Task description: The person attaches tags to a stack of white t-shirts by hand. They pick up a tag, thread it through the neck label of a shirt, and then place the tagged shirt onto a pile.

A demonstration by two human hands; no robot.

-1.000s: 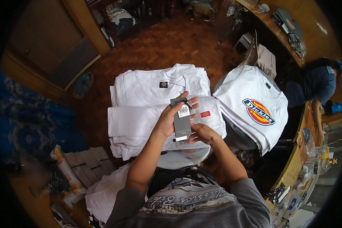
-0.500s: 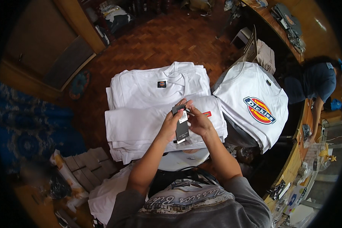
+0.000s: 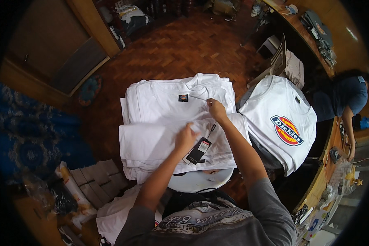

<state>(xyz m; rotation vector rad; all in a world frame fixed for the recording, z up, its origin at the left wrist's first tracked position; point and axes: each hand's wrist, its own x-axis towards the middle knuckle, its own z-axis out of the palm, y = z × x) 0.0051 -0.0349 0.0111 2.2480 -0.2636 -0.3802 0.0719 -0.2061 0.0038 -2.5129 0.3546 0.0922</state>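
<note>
A stack of folded white T-shirts (image 3: 151, 141) lies before me, the top one showing a dark neck label (image 3: 183, 98). Near the collar, my right hand (image 3: 217, 111) is closed in a pinch, apparently on the thin cord of a hang tag. Below it, the black hang tag (image 3: 198, 151) with a white sticker lies tilted over the shirt, its cord running up toward that hand. My left hand (image 3: 186, 137) is just left of the tag, slightly blurred, thumb and fingers apart, with nothing visible in it.
To the right, another white T-shirt with a large logo (image 3: 286, 130) covers a dark pile. A white round stool seat (image 3: 205, 180) shows under the stack. A co-worker (image 3: 342, 96) leans over the wooden counter (image 3: 322, 176) at right. Grey bundles (image 3: 96, 180) lie lower left.
The tag, held up between both hands before, now lies lower over the shirt. My right hand has moved up toward the collar; my left hand has come off the tag.
</note>
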